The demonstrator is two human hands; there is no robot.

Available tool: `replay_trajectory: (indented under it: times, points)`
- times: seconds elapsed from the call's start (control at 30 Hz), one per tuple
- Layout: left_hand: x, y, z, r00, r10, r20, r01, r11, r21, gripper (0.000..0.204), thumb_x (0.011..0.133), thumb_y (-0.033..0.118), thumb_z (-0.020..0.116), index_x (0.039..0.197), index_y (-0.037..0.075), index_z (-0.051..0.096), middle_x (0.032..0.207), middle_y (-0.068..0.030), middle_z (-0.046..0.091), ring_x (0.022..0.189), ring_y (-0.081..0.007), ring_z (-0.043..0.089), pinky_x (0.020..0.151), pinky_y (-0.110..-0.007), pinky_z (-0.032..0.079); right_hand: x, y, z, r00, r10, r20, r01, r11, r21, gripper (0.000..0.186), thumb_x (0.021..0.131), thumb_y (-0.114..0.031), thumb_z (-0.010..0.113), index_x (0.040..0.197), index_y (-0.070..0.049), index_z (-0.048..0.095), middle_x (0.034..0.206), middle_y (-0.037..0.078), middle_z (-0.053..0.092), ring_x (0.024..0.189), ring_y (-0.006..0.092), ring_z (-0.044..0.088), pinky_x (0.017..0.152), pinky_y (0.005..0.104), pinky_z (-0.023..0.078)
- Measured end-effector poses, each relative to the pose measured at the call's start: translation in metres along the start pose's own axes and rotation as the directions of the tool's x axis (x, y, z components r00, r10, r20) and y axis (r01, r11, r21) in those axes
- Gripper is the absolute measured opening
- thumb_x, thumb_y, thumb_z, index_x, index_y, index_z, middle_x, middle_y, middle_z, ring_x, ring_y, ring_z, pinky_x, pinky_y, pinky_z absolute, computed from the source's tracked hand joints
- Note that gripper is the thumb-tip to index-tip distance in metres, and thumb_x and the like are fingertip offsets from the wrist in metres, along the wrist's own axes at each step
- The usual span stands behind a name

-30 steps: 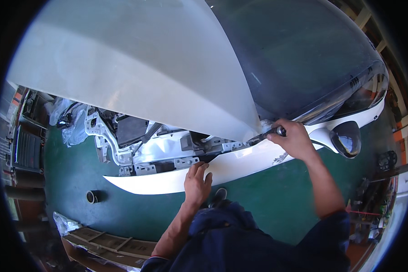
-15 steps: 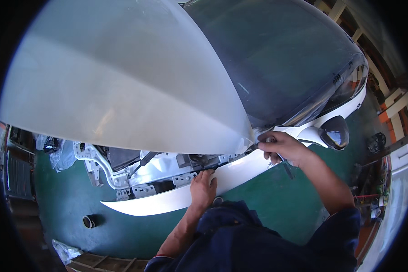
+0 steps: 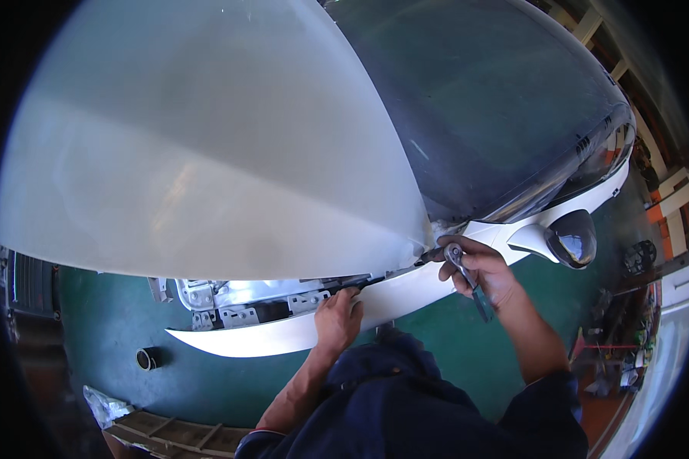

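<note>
My right hand [image 3: 476,273] is closed around a ratchet wrench [image 3: 468,277], whose round silver head shows at the fingers and whose dark handle hangs toward me. It is by the rear corner of the raised hood [image 3: 230,176], near the base of the windshield. My left hand [image 3: 338,317] grips the upper edge of a white fender [image 3: 260,340], its fingers curled over the inner side. Metal brackets [image 3: 240,316] with holes line the gap between fender and engine bay. Whether the wrench sits on a bolt is hidden from me.
The windshield [image 3: 490,99] and a side mirror [image 3: 570,239] lie to the right. On the green floor [image 3: 230,390] stands a small dark cylinder [image 3: 148,358]. A wooden pallet [image 3: 176,432] and plastic wrap [image 3: 107,405] are at the lower left. Shelving lines the right.
The view has shifted, and the hood hides more of the engine bay. My right hand has turned, so the ratchet's head now shows. My left hand stays on the fender.
</note>
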State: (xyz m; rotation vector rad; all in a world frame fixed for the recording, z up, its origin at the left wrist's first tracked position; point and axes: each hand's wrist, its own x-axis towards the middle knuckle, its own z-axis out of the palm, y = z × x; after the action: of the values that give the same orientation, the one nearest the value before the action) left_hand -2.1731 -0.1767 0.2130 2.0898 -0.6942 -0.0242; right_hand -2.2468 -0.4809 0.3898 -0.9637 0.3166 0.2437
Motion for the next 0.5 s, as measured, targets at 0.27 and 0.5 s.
replay_trajectory:
  times: [0.27, 0.5]
  points:
    - [0.001, 0.009, 0.01, 1.0, 0.005, -0.01, -0.003, 0.982, 0.189, 0.029, 0.087, 0.019, 0.075, 0.113, 0.005, 0.07, 0.095, -0.0142, 0.075, 0.091, -0.0371, 0.071, 0.086, -0.047, 0.051, 0.002, -0.022, 0.005, 0.993, 0.12, 0.001, -0.118, 0.978, -0.174, 0.048, 0.097, -0.007, 0.07, 0.143, -0.004, 0.055, 0.102, 0.017, 0.075, 0.077, 0.0185, 0.075, 0.065, 0.0279, 0.056]
    - [0.004, 0.021, 0.014, 0.987, 0.057, -0.15, -0.045, 0.996, 0.083, 0.031, 0.085, 0.01, 0.077, 0.114, 0.005, 0.07, 0.111, -0.0145, 0.071, 0.102, -0.0362, 0.068, 0.088, -0.048, 0.052, -0.016, -0.021, 0.036, 0.971, -0.002, -0.238, -0.168, 0.703, -0.691, 0.04, 0.107, -0.019, 0.063, 0.142, -0.002, 0.056, 0.093, 0.009, 0.071, 0.067, 0.0142, 0.064, 0.067, 0.0304, 0.051]
